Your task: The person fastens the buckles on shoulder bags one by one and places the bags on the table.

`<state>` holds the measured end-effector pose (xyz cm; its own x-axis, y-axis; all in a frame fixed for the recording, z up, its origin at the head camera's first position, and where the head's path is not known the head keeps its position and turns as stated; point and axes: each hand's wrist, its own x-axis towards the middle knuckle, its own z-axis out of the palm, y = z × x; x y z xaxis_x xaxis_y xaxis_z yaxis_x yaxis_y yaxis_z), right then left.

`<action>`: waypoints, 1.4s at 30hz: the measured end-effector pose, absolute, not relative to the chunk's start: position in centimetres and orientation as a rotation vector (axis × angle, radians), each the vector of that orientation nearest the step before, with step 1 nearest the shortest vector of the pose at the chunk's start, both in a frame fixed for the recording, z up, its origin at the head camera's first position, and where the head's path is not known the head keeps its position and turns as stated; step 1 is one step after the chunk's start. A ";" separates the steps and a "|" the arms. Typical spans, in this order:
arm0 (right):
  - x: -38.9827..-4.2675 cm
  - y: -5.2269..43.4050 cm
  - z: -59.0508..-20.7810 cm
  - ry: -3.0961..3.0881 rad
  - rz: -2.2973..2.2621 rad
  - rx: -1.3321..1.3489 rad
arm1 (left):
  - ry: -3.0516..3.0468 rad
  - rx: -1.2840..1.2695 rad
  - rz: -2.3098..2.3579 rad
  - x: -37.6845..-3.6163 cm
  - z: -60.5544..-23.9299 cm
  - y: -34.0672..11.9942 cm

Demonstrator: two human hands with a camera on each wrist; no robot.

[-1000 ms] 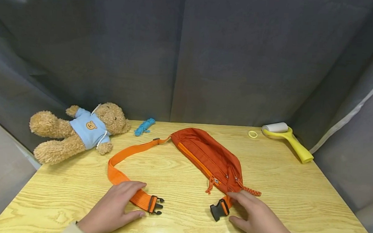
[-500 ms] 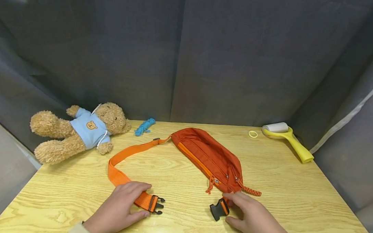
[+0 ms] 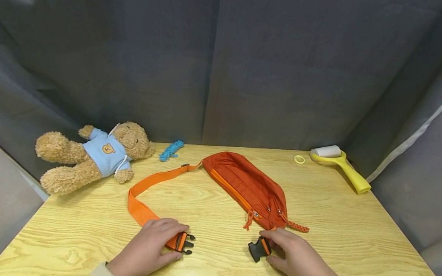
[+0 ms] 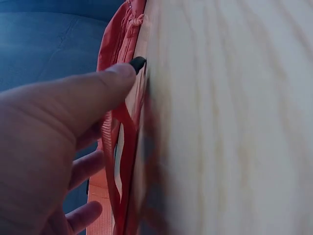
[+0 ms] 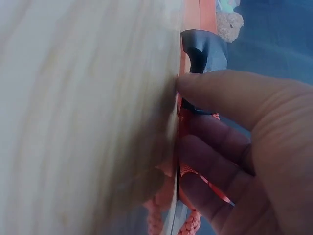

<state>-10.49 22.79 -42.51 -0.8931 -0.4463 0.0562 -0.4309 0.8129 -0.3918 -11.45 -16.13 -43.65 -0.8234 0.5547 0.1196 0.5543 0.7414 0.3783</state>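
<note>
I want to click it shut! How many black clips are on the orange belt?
2. One clip is by the left hand on the strap end; the other clip is under the right hand beside the bag.

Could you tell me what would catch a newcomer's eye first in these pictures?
An orange waist bag lies mid-table, its strap looping left. At the near edge, the left hand grips the pronged buckle end and the right hand grips the black socket buckle. A teddy bear lies far left.
</note>
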 end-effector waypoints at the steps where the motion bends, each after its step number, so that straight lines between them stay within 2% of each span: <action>1: -10.5 22.8 -42.5 2.956 -0.634 -0.724 | 2.924 0.939 0.628 -11.5 -43.6 -16.1; 15: -10.5 22.8 -42.9 2.893 -0.793 -0.800 | 2.935 0.949 0.686 -11.5 -43.8 -15.6; 42: -10.5 21.1 -43.0 2.949 -0.884 -0.688 | 2.941 0.965 0.858 -11.4 -44.6 -13.8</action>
